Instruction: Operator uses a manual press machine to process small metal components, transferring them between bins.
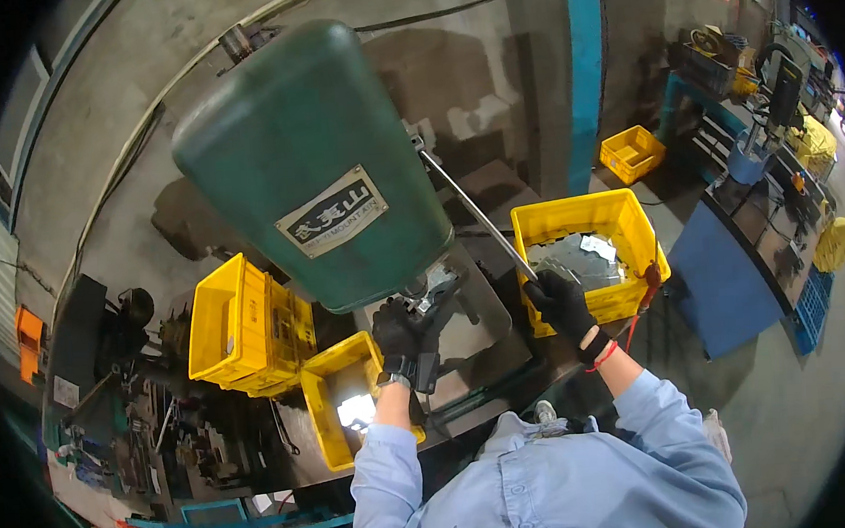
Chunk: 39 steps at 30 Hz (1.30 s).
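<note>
In front of me stands a green drill press (337, 124), its large head hiding most of the spindle from above. My right hand (558, 302), in a black glove, is closed around the lower end of the long metal feed lever (477, 210). Below the front of the head, my black-gloved left hand (395, 330) is at a small shiny metal part (435, 284) near the spindle. Its fingers look bent against the part, though the tips are partly hidden. Under both lies the grey machine table (490, 332).
Right of the press, a yellow bin (584, 213) holds flat grey metal pieces (577, 259). Beside my left forearm sits another yellow bin (328, 420) with a bright piece inside. Stacked yellow crates (243, 328) stand further left. A red-handled tool (651, 284) hangs at the right bin's edge.
</note>
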Available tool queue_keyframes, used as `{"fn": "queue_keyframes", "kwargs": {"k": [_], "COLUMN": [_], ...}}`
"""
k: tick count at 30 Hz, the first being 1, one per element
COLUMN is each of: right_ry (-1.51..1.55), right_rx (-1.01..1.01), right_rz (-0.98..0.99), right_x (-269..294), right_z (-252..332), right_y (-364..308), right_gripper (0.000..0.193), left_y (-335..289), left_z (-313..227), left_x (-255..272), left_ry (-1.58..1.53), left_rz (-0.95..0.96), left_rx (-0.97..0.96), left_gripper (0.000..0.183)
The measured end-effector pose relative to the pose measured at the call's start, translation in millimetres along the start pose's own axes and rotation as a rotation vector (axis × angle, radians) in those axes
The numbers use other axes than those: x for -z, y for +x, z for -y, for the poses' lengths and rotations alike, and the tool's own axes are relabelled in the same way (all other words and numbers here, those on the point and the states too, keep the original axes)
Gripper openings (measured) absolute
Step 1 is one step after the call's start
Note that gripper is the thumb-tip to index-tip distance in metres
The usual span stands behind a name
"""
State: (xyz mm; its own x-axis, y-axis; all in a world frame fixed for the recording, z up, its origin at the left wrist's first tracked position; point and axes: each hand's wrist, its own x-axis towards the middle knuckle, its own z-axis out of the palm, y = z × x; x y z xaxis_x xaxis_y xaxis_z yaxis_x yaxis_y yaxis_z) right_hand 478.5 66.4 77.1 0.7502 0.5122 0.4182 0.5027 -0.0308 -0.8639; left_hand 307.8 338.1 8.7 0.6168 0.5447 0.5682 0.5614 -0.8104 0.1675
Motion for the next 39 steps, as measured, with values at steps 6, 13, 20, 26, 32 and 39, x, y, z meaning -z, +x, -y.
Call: {"fn": "queue_keyframes", "kwargs": {"k": [6, 13, 20, 26, 32, 39], "right_ry": [0.012, -0.034, 0.059, 0.077, 0.133, 0.07], "right_rx": [-0.138, -0.286, -0.242, -0.377, -0.438, -0.147], "right_rz": [0.069, 0.127, 0.17, 0.166, 0.134, 0.045], "right_x": [3, 9, 28, 25, 15, -11], "right_z": [-10, 1, 36, 40, 13, -43], "right_y": [-2, 2, 5, 6, 0, -4], "right_gripper": [0.015, 0.018, 0.015, 0.015, 0.013, 0.009], "left_y": [4, 8, 7, 10, 9, 18], "left_z": [-2, -12, -7, -1, 3, -8], "left_x": [8, 20, 9, -1, -10, 6], "left_ry": [-0.016, -0.092, -0.138, -0.171, -0.165, -0.128], "left_rz": [0.117, 0.18, 0.106, 0.111, 0.165, 0.09], "left_rx": [0.049, 0.149, 0.09, 0.082, 0.122, 0.052], "left_gripper": [0.055, 0.066, 0.07, 0.067, 0.064, 0.064]}}
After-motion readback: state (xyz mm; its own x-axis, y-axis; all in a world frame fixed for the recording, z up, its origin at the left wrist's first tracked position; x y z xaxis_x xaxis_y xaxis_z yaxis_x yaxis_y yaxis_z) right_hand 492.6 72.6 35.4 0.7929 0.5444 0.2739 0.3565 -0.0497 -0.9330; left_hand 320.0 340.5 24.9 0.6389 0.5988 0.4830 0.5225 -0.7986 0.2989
